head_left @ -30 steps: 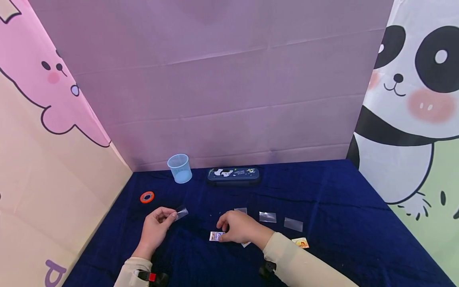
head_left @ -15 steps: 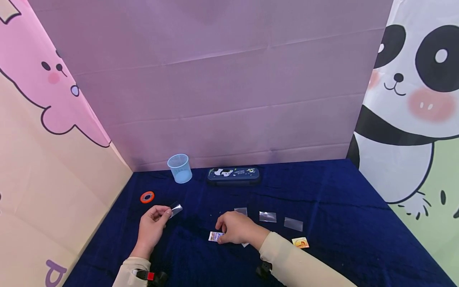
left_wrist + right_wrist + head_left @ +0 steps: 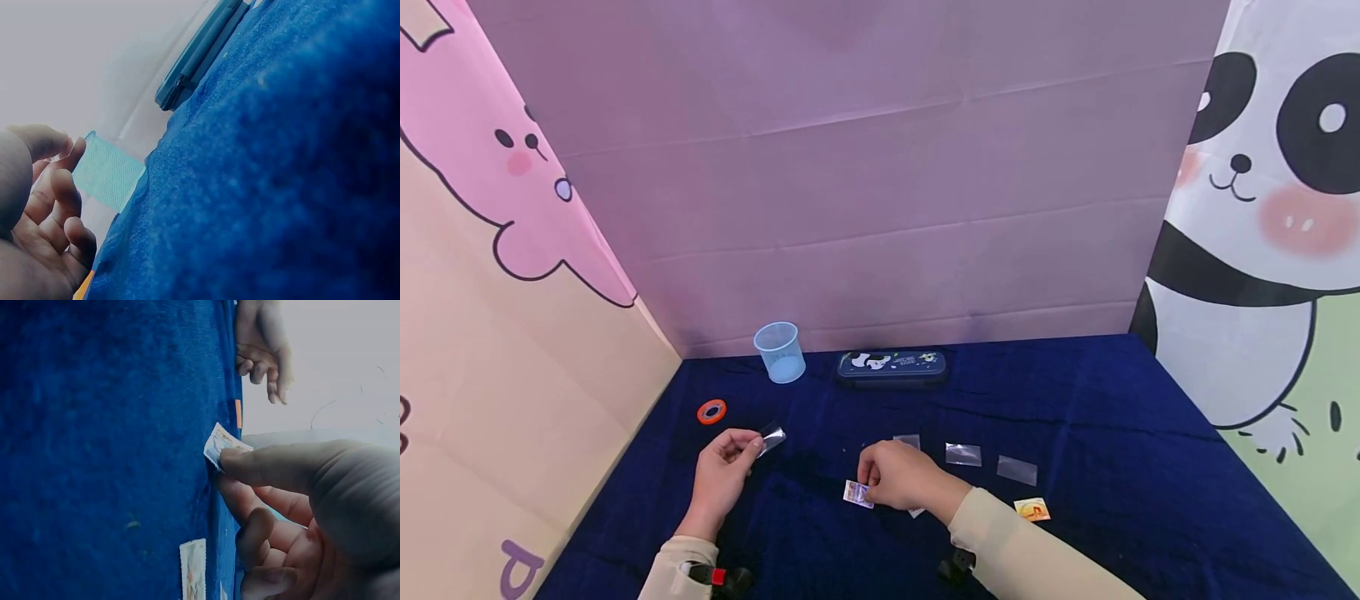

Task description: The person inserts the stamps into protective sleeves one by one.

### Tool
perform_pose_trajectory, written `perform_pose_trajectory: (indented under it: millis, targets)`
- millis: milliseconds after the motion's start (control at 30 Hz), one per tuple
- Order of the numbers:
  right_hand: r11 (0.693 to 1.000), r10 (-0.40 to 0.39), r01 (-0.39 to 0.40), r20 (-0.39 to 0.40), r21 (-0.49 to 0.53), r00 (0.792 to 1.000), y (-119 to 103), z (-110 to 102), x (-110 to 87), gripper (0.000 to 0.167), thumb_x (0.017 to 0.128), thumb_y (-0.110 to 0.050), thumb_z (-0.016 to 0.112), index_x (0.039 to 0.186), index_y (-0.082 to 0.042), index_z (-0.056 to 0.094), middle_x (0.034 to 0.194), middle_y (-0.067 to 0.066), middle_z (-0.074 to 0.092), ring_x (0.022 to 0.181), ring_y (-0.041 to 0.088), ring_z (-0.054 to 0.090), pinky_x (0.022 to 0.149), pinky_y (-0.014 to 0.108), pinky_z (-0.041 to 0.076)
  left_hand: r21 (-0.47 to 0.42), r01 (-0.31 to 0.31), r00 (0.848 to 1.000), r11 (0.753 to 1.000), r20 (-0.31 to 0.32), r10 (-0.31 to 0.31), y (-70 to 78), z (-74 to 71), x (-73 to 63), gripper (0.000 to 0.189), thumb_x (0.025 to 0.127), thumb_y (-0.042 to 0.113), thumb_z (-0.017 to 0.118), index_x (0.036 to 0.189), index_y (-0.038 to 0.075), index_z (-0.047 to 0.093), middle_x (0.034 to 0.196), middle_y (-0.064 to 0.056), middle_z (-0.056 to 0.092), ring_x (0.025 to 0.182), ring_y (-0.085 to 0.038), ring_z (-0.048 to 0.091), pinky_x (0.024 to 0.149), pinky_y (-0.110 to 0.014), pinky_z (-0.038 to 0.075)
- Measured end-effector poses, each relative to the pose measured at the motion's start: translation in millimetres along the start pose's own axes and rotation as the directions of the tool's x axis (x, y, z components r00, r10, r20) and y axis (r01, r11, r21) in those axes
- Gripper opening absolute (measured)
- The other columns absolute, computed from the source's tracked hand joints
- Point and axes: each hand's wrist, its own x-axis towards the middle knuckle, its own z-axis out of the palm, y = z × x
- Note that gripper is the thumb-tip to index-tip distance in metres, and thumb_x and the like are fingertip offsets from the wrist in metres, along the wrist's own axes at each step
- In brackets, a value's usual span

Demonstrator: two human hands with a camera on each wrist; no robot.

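Observation:
Between thumb and forefinger, my left hand (image 3: 718,479) pinches a small clear plastic sleeve (image 3: 772,440), raised over the blue cloth. My right hand (image 3: 904,477) grips a postage stamp (image 3: 856,493) by its edge; in the right wrist view the stamp's scalloped border shows beside the thumb, lifted off the cloth. Another stamp (image 3: 194,569) lies flat below that hand, mostly hidden by it in the head view. A yellow stamp (image 3: 1032,509) rests near the right sleeve. Beyond the right hand lie three more clear sleeves (image 3: 963,455), one partly covered by the hand.
A light blue cup (image 3: 781,354) stands at the back left, with a dark pencil case (image 3: 891,368) to its right. An orange ring like a tape roll (image 3: 711,412) lies beyond the left hand. Fabric walls (image 3: 895,183) enclose the blue cloth (image 3: 1097,417) at back and sides.
My left hand has drawn slightly left with the sleeve, which has turned. The stamp in my right fingers has tilted and been raised; that hand has barely moved.

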Motion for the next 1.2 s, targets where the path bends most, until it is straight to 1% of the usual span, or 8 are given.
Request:
perform_pose_trajectory:
  millis: [133,300,400,600,733,933,1100,1200]
  targets:
    - [0.995,-0.030,0.031,-0.012,0.094,0.999,4.0,-5.0,-4.3,0.020,0.083,-0.012,0.086,0.082,-0.022,0.069,0.070,-0.012,0.059,0.063,0.006,0.054,0.063,0.027,0.046,0.014,-0.015,1.000,1.000,-0.006,0.015,-0.4,2.2,1.0,0.013,0.095,0.010,0.079,0.106,0.004,0.076,0.085,-0.005,0.071,0.064,-0.013,0.057,0.058,-0.024,0.049]
    - [0.985,-0.056,0.064,-0.051,0.160,0.997,6.2,-14.6,-8.9,0.016,0.087,-0.010,0.083,0.081,-0.020,0.072,0.069,-0.012,0.061,0.063,0.005,0.055,0.061,0.026,0.046,0.018,-0.033,0.999,0.999,-0.016,0.033,5.4,4.4,-1.5,0.015,0.095,0.014,0.080,0.106,0.005,0.078,0.084,-0.009,0.071,0.063,-0.013,0.057,0.056,-0.024,0.049]
    - [0.980,-0.066,0.080,-0.078,0.185,0.995,6.9,-21.0,-11.0,0.014,0.090,-0.012,0.082,0.082,-0.020,0.073,0.071,-0.011,0.062,0.064,0.006,0.055,0.062,0.026,0.046,0.008,-0.043,0.999,0.999,-0.021,0.043,11.9,6.0,-3.2,0.014,0.096,0.017,0.079,0.104,0.006,0.078,0.084,-0.014,0.070,0.062,-0.015,0.057,0.057,-0.026,0.049]
    - [0.980,-0.046,0.068,-0.121,0.188,0.992,10.0,-34.0,-13.8,0.013,0.094,-0.016,0.079,0.085,-0.023,0.072,0.075,-0.011,0.063,0.062,0.008,0.054,0.060,0.029,0.045,-0.034,-0.036,0.999,0.999,0.020,0.037,30.2,8.5,-4.0,0.015,0.100,0.017,0.074,0.107,0.004,0.074,0.102,-0.020,0.075,0.063,-0.019,0.062,0.062,-0.028,0.055]
    - [0.972,-0.046,0.081,-0.159,0.222,0.986,12.2,-43.8,-15.0,0.010,0.094,-0.014,0.078,0.088,-0.020,0.073,0.079,-0.010,0.065,0.064,0.012,0.056,0.059,0.030,0.046,-0.033,-0.044,0.998,0.998,0.038,0.045,42.9,9.8,-1.1,0.013,0.100,0.015,0.074,0.108,0.004,0.073,0.096,-0.015,0.075,0.060,-0.021,0.064,0.060,-0.031,0.057]
    - [0.954,-0.032,0.100,-0.233,0.284,0.972,14.8,-58.5,-17.6,0.006,0.094,-0.011,0.076,0.094,-0.016,0.074,0.084,-0.007,0.065,0.068,0.015,0.056,0.060,0.030,0.047,0.014,-0.117,0.992,0.993,0.055,0.116,63.1,13.3,6.0,0.017,0.098,0.012,0.076,0.113,0.004,0.075,0.091,-0.015,0.074,0.059,-0.020,0.064,0.059,-0.030,0.057]
    - [0.942,0.022,0.076,-0.285,0.327,0.958,15.2,-69.1,-21.2,0.007,0.097,-0.012,0.074,0.101,-0.018,0.076,0.085,-0.003,0.064,0.065,0.016,0.056,0.054,0.030,0.047,0.055,-0.204,0.978,0.978,0.054,0.201,82.7,18.8,10.7,0.011,0.098,0.018,0.077,0.107,0.011,0.077,0.084,-0.007,0.070,0.058,-0.021,0.063,0.057,-0.030,0.053]
    - [0.942,0.042,0.069,-0.317,0.329,0.948,15.2,-75.4,-23.5,0.010,0.099,-0.014,0.072,0.104,-0.020,0.078,0.087,-0.003,0.064,0.062,0.017,0.054,0.052,0.030,0.045,0.033,-0.231,0.972,0.972,0.060,0.229,94.7,23.6,13.1,0.011,0.099,0.020,0.076,0.105,0.011,0.076,0.089,-0.007,0.073,0.059,-0.021,0.062,0.057,-0.031,0.053]
